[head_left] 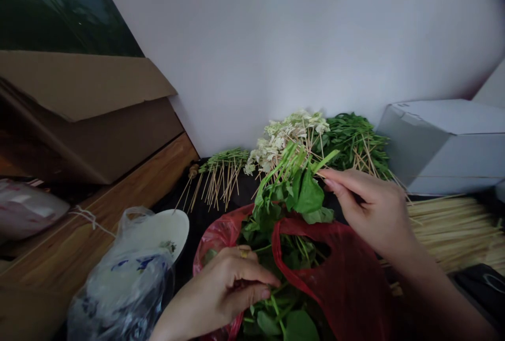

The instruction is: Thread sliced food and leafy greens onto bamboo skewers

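My right hand (pixel 366 204) pinches the end of a thin bamboo skewer, mostly hidden by the leafy greens (pixel 310 193) bunched on it. These greens hang above a red plastic bag (pixel 347 267), their pale green stems pointing up and away. Inside the bag's mouth lie more loose leafy greens (pixel 300 325). My left hand (pixel 229 288), with a ring on one finger, reaches over the bag's near left side. Its thumb and forefinger close on a green stem among the leaves; the other fingers curl under and are partly hidden.
Skewered green stalks (pixel 224 164), pale leafy skewers (pixel 295 128) and dark green skewers (pixel 355 141) lie along the wall. Bare bamboo skewers (pixel 453 230) and a white box (pixel 445 143) are at right. A white bowl (pixel 179 225), clear plastic bag (pixel 122 288) and cardboard box (pixel 98 136) stand left.
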`<state>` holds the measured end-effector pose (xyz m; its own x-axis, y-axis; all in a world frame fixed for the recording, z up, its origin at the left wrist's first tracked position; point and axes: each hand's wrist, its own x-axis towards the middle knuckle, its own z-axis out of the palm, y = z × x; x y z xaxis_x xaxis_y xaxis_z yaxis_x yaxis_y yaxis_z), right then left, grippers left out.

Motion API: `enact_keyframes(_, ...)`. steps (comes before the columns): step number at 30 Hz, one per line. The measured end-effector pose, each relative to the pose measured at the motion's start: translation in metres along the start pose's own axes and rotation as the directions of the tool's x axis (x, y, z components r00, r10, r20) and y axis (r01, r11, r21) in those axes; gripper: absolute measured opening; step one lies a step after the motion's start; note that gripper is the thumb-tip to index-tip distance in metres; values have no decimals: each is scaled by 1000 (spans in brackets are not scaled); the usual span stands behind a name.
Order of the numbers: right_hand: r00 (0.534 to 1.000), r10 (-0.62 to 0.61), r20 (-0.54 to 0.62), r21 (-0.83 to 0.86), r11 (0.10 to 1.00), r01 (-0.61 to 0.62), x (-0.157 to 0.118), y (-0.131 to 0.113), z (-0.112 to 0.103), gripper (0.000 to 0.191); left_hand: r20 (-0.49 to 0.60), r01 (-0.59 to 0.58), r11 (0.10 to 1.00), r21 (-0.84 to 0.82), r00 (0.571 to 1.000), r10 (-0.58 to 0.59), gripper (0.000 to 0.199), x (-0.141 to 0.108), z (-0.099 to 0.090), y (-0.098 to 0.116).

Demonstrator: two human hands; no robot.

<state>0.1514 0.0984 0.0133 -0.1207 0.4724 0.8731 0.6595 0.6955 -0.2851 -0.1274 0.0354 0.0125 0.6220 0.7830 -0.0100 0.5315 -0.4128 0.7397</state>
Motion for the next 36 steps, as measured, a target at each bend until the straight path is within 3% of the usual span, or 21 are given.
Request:
enact_keyframes(3,1000,-3,5,7,1000,3,0,-2,1,19,38,14,999,37,999,-15,20,2,2,0)
enact_keyframes(7,1000,-4,17,20,1000,4,0,-3,1,19,-190,42,991,-127,980,-66,13,5,-1,-8)
enact_keyframes(13,999,-8,39,28,1000,7,-1,-3,2,19,-495,-73,902,-426,853,-164,8,13,-8,-20)
enact_keyframes(17,997,-20,80,49,999,16,-3,-3,2,19,-571,-160,816,-555,787,-234,15,21,-10,-20)
enact_keyframes(20,982,-29,185,106,994,9,-5,-2,1,22,-624,-243,741,-627,725,-290,49,27,-13,-19)
enact_keyframes(22,963,-30,269,146,989,-10,-6,-1,0,26,-651,-283,693,-663,676,-346,62,31,-15,-21)
enact_keyframes(25,930,-37,366,172,985,-28,-8,-1,0,33,-672,-355,612,-707,608,-424,46,35,-17,-26)
enact_keyframes(30,898,-86,432,209,978,-7,-9,-7,3,33,-653,-382,551,-742,597,-466,34,41,-12,-31)
enact_keyframes(36,887,-101,450,252,968,-18,-10,-16,8,31,-610,-374,500,-781,632,-479,34,46,-5,-24)
